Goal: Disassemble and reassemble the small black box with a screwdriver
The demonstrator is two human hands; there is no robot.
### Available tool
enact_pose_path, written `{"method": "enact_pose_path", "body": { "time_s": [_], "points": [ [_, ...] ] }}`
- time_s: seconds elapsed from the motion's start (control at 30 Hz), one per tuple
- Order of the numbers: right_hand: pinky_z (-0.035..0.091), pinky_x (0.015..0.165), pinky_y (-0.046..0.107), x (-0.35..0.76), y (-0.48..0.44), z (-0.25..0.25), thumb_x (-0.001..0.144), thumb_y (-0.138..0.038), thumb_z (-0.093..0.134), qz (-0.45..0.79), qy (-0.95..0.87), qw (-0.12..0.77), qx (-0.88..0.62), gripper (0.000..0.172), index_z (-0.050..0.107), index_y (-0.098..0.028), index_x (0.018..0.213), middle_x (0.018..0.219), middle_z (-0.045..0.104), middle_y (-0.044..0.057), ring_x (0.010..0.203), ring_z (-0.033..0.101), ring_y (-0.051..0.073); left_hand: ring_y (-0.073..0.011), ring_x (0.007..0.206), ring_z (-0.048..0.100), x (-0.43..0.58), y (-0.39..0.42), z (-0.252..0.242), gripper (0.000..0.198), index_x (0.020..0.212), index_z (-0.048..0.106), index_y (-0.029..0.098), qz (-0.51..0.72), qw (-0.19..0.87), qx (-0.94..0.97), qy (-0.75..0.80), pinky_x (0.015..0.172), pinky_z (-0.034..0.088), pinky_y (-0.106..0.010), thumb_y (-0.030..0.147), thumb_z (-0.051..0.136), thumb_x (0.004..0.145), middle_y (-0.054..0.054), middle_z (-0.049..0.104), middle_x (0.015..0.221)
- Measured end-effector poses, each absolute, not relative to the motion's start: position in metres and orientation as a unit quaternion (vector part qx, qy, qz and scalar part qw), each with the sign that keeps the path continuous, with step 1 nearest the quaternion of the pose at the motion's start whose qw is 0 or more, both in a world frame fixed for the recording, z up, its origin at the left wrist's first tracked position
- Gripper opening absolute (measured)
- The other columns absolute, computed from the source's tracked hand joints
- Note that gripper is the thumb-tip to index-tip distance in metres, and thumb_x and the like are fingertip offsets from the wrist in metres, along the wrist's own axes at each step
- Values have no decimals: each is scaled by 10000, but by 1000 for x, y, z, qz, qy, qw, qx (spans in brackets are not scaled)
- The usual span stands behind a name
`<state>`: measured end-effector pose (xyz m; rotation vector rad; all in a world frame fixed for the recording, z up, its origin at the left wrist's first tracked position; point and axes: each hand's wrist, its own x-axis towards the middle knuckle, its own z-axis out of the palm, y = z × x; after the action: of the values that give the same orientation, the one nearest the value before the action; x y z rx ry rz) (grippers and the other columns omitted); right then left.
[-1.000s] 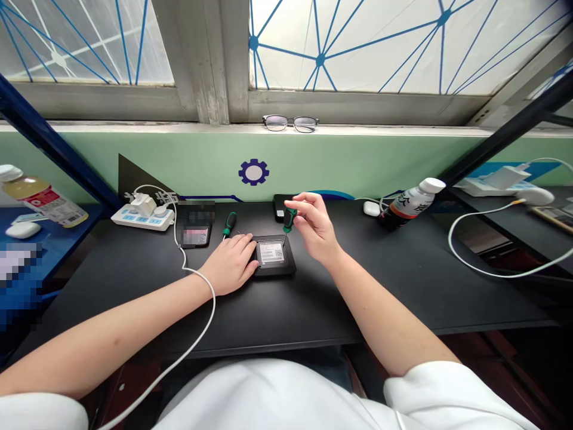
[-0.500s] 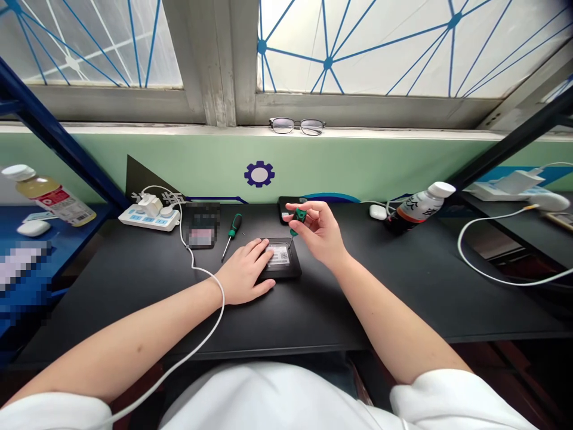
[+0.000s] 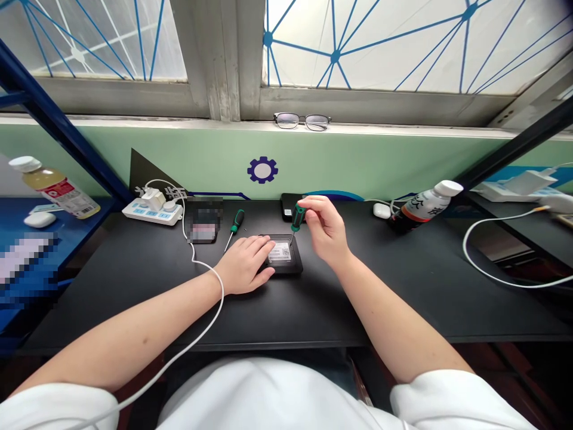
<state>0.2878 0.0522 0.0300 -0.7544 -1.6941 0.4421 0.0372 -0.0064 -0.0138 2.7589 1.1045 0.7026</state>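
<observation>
A flat black case (image 3: 293, 268) with a white label (image 3: 280, 251) lies on the desk before me; it looks like a drive enclosure. My left hand (image 3: 244, 264) rests flat across its left part, fingers stretched out, hiding that side. With its fingertips, my right hand (image 3: 327, 230) holds the top of a green-and-black screwdriver (image 3: 296, 218). The screwdriver stands nearly upright, its tip at the upper right of the case. What the tip touches is too small to see. A second green-and-black screwdriver (image 3: 238, 221) lies beyond my left hand.
Behind the case lies a black box-shaped thing (image 3: 289, 206). A white power strip (image 3: 154, 212) sits at the left, its white cable (image 3: 206, 334) crossing over my left forearm. To the right are an earbud case (image 3: 382, 210) and a tilted bottle (image 3: 423, 206). Glasses (image 3: 302, 122) rest on the sill.
My right hand's fingers have shifted on the screwdriver, showing more of its handle. My left hand stays on the case. The whole view has shifted slightly.
</observation>
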Motion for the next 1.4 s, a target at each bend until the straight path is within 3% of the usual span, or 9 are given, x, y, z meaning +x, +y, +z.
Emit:
{"method": "enact_pose_path", "body": {
  "time_s": [0.2, 0.33, 0.53, 0.67, 0.83, 0.97, 1.07, 1.3, 1.4],
  "points": [
    [676, 893, 439, 283, 47, 28, 1022, -481, 671, 286, -673, 590, -342, 243, 656, -298, 1180, 1217, 805, 71, 1039, 803, 235, -227, 882, 720, 43, -13, -9, 510, 1192, 645, 215, 448, 347, 707, 424, 769, 592, -376, 656, 407, 1098, -108, 746, 1038],
    [663, 993, 466, 280, 47, 25, 923, -428, 827, 294, -673, 582, -350, 357, 603, -312, 1176, 1300, 796, 62, 1047, 819, 226, -130, 569, 569, 47, -8, -9, 576, 1106, 588, 225, 490, 505, 551, 449, 510, 448, -258, 779, 441, 1046, -20, 671, 847],
    [657, 1039, 500, 282, 49, 20, 1066, -480, 597, 325, -701, 551, -315, 359, 574, -351, 1400, 1565, 627, 103, 1301, 732, 269, -283, 1144, 693, 39, -5, -11, 221, 1112, 701, 209, 365, 148, 824, 407, 1025, 581, -477, 382, 584, 1039, -145, 712, 1208],
    [649, 981, 507, 286, 48, 26, 1083, -413, 531, 195, -730, 561, -339, 307, 715, -350, 1320, 1422, 599, 106, 1254, 666, 272, -339, 1272, 647, 36, -6, -13, 288, 1240, 701, 189, 273, 35, 874, 401, 1089, 542, -538, 327, 533, 1052, -186, 684, 1357],
    [636, 868, 469, 287, 49, 30, 1103, -358, 478, 154, -731, 587, -313, 308, 766, -334, 1210, 1080, 614, 67, 979, 663, 229, -345, 1278, 638, 33, -3, -16, 332, 1259, 698, 183, 235, 18, 881, 410, 1079, 532, -529, 368, 487, 1082, -182, 682, 1373],
    [647, 835, 425, 282, 47, 27, 1030, -431, 670, 208, -704, 599, -319, 210, 677, -314, 1205, 1215, 719, 72, 1028, 734, 233, -343, 1276, 642, 33, -4, -17, 333, 1265, 693, 169, 233, 18, 885, 402, 1077, 531, -520, 362, 490, 1084, -186, 687, 1370],
    [654, 939, 452, 278, 45, 23, 916, -436, 836, 248, -681, 601, -338, 404, 573, -319, 1199, 1249, 781, 61, 1023, 794, 227, -342, 1270, 648, 33, -4, -18, 325, 1261, 690, 161, 236, 20, 886, 400, 1073, 534, -519, 349, 493, 1083, -188, 693, 1357],
    [632, 1004, 489, 281, 45, 23, 1053, -336, 593, 256, -695, 584, -332, 245, 597, -314, 1297, 1525, 650, 130, 1319, 708, 280, -332, 1274, 655, 32, -2, -18, 301, 1264, 681, 174, 242, 31, 884, 398, 1090, 534, -513, 334, 503, 1081, -177, 696, 1353],
    [630, 947, 486, 284, 47, 27, 1053, -277, 523, 152, -717, 586, -346, 287, 701, -300, 1277, 1395, 637, 126, 1248, 674, 284, -331, 1267, 655, 31, -2, -18, 296, 1265, 674, 171, 240, 27, 886, 395, 1081, 541, -515, 328, 502, 1082, -178, 695, 1355]
  ]
}}
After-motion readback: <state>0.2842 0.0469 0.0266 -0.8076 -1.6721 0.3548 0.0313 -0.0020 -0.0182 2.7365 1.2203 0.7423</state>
